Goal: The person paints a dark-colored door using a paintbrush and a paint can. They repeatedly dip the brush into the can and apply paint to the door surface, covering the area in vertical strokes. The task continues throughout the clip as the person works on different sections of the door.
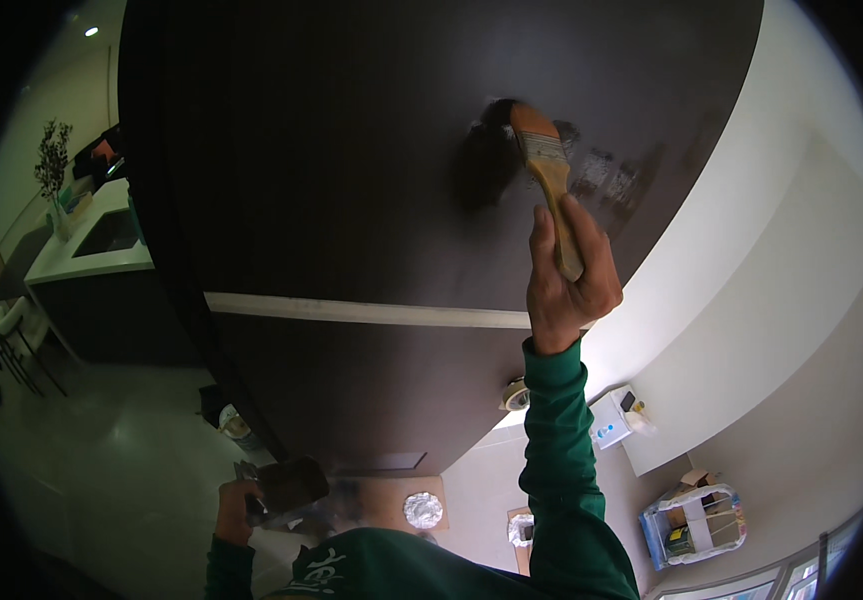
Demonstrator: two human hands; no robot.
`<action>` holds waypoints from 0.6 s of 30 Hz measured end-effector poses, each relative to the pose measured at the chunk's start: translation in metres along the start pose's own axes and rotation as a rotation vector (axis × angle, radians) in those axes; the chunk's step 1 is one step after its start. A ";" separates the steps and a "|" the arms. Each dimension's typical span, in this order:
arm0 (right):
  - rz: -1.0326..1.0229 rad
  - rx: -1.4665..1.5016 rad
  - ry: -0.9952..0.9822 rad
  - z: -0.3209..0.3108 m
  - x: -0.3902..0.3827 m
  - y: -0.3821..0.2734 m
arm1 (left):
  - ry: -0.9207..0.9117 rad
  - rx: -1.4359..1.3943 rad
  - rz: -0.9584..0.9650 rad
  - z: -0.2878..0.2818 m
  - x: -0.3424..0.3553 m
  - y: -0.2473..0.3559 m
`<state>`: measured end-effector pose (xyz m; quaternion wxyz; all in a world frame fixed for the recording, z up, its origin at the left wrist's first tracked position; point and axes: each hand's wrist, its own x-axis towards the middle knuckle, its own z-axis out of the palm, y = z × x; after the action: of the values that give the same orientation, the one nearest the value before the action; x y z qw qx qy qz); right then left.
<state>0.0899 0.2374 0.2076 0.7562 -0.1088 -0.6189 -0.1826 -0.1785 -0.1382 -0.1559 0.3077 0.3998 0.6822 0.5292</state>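
My right hand [573,285] grips the wooden handle of a flat paintbrush [541,150]. Its brown bristles press against a large dark panel [321,150], at the edge of a black wet-looking patch [486,165]. Several shiny smeared marks [606,178] lie to the right of the brush on the same surface. Low at the left, my left hand [237,508] is closed around a flat, dark, wide-bladed tool [293,484]; its exact kind is hard to make out. A pale strip [371,312] crosses the panel below the brush.
A tape roll [516,396] sits by the panel's lower right edge. Below are a foil-covered round thing [423,510] on brown board and a bucket [236,425]. A wire-framed cart [693,525] and white box [611,418] stand right; a counter [81,262] stands left.
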 end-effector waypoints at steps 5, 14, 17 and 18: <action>-0.034 0.006 0.056 0.014 0.007 -0.001 | 0.151 -0.364 -0.339 0.012 0.004 0.020; 0.201 -0.069 -0.201 -0.014 -0.037 -0.019 | 0.256 -0.595 -0.596 0.028 0.016 0.028; 0.217 -0.071 -0.240 -0.026 -0.051 -0.026 | 0.253 -0.618 -0.592 0.032 0.015 0.042; 0.239 -0.064 -0.242 -0.030 -0.050 -0.030 | 0.257 -0.632 -0.580 0.033 0.014 0.042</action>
<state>0.0963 0.2059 0.1508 0.6886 -0.2270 -0.6819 -0.0965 -0.1488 -0.1050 -0.1234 0.4632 0.0092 0.6035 0.6490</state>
